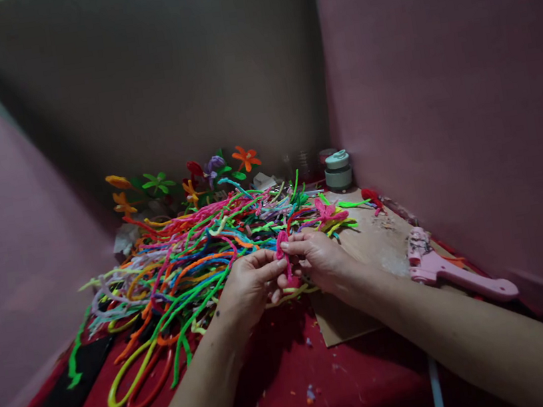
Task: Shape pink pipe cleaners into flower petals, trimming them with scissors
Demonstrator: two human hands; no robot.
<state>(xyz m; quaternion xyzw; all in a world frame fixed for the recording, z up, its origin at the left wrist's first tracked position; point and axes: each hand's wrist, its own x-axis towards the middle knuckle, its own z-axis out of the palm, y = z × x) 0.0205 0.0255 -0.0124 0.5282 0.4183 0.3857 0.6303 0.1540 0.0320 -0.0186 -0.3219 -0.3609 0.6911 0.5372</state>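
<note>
Between my two hands is a pink pipe cleaner (pixel 282 245), bent into a narrow loop that stands upright. My left hand (pixel 252 280) pinches its lower left side between thumb and fingers. From the right, my right hand (pixel 316 254) grips the same piece near its upper part, fingertips pressed together. Just behind my right hand lies a pink pipe-cleaner flower (pixel 326 212). A large heap of colourful pipe cleaners (pixel 194 265) spreads behind and to the left of my hands. What lies under my palms is hidden.
Finished-looking pipe-cleaner flowers (pixel 247 158) stand along the back wall. A lidded jar (pixel 338 170) is at the back right. On the right, a pink glue gun (pixel 457 271) rests by a cardboard sheet (pixel 348 320). Red cloth (pixel 286 376) with small fluff scraps covers the front.
</note>
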